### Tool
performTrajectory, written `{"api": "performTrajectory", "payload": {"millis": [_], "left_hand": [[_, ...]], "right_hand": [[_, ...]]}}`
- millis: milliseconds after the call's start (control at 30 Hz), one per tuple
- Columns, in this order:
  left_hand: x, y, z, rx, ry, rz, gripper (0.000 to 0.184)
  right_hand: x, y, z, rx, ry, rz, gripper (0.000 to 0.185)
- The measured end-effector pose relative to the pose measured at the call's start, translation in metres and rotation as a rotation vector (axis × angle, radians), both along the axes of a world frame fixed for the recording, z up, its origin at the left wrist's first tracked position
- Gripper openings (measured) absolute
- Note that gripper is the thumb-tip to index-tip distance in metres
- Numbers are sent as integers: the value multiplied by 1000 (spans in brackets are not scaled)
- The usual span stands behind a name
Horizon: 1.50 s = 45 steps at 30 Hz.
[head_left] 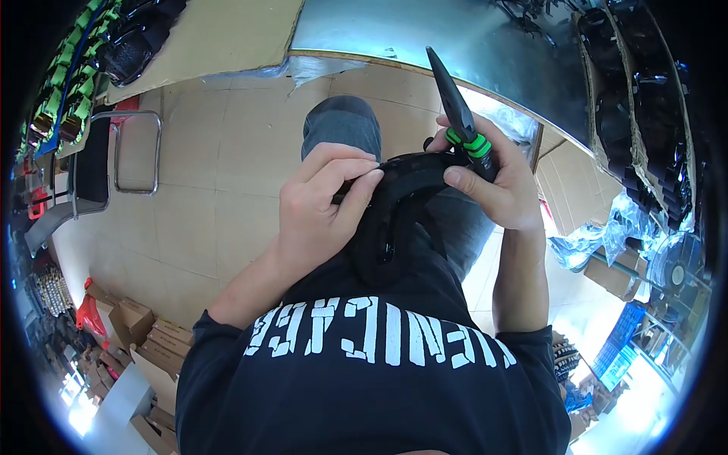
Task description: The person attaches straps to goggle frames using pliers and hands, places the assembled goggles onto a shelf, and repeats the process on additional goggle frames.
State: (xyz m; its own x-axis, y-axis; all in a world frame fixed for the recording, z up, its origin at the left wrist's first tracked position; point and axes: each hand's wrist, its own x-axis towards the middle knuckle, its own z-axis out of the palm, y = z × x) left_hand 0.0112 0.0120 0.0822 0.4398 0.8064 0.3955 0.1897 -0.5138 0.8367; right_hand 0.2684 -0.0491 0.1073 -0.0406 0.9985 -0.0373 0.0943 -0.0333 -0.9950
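Observation:
A black curved frame [402,182], which looks like a goggle frame with a padded edge, is held over my lap. My left hand [322,193] pinches its left end between thumb and fingers; whatever small part lies under the fingertips is hidden. My right hand [497,178] is closed around a black pointed tool [453,98] with bright green bands, its tip pointing up and away from me. The right thumb also rests against the right end of the frame, and the other right fingers are partly hidden behind the tool.
Ahead stands a metal-topped table [364,30] with a cardboard sheet [220,38] at its left. Dark glossy pieces fill a carton [641,91] at the right. A chair [91,174] stands left; cardboard boxes [163,341] lie behind it. A fan [675,265] is at right.

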Motion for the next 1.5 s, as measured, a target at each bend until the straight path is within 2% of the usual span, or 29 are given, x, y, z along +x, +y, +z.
{"api": "performTrajectory", "payload": {"millis": [133,200,233,300,333,400,433,500,733,800,933,1000,1033,1100,1233,1333,1433,1500], "left_hand": [[0,4,4,-91,-30,-30,15],[-2,11,8,-407,-36,-121,24],[-4,16,6,-405,-37,-121,24],[-4,30,-6,-781,-194,-372,48],[-2,38,-14,-780,-195,-371,48],[2,52,-26,-1105,-314,-772,74],[4,52,-28,-1103,-314,-771,74],[12,51,-29,-1169,-367,-857,89],[13,50,-31,-1209,-365,-902,92],[14,48,-32,-1197,-337,-876,103],[13,44,-31,-1151,-333,-850,103],[11,43,-30,-1140,-385,-857,89],[10,42,-29,-1142,-385,-855,89],[8,41,-27,-1129,-353,-814,88],[5,39,-29,-1182,-432,-739,87],[-12,45,-34,-1090,-493,-567,84],[-24,46,-23,-1078,-535,-486,84],[-30,44,-22,-1065,-521,-445,84]], "right_hand": [[1,-2,3,19,-27,17,64],[0,-2,5,30,-14,34,65],[0,-2,5,32,-15,34,65],[-1,-1,5,80,-20,61,66],[-2,0,6,81,-20,63,66],[-3,3,9,103,-37,104,66],[-3,4,10,105,-37,106,66],[-2,5,12,130,-125,113,66],[-2,4,10,169,-132,123,65],[-4,3,6,155,-78,117,65],[-8,1,8,60,-4,78,59],[-9,1,7,70,15,87,60],[-9,1,5,68,17,88,60],[-8,1,0,128,-19,109,66],[-5,3,10,164,-153,77,63],[-4,-5,27,149,-46,-104,56],[-1,-28,38,-111,167,-65,54],[-10,-41,30,-99,-60,19,58]]}}
